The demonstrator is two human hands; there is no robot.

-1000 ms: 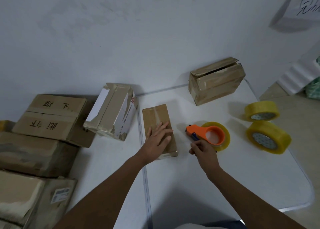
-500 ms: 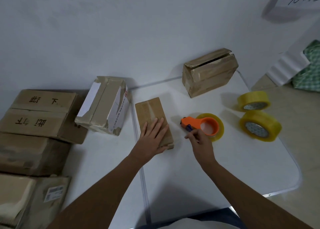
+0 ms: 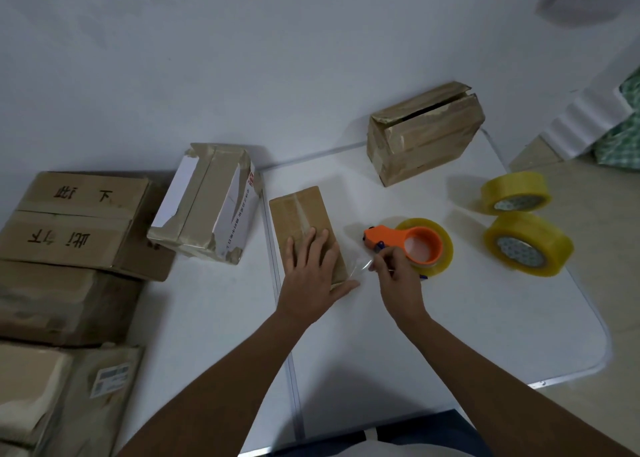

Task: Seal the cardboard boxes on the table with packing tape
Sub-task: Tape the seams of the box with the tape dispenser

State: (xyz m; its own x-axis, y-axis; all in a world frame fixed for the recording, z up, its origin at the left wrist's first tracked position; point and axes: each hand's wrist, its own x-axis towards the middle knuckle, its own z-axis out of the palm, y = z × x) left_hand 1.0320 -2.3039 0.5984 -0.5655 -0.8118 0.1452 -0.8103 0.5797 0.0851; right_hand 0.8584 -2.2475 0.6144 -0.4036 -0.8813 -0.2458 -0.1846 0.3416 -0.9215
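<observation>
fingers [image 3: 313, 245] flat on box [image 3: 301, 214], tape [image 3: 360, 266] pinched

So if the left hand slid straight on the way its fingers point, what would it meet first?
The left hand lies flat on the small cardboard box, fingers pointing along it toward the wall. Past the box's far end, probably only bare table, then the wall.

Left hand [image 3: 313, 276] palm down, fingers [image 3: 309, 245] straight and spread, pointing away from the body, forearm running in from lower left. Right hand [image 3: 398, 278] just beside it, fingers [image 3: 381, 261] curled into a pinch, thumb against forefinger, wrist bent slightly inward, forearm stretching in from lower right.
</observation>
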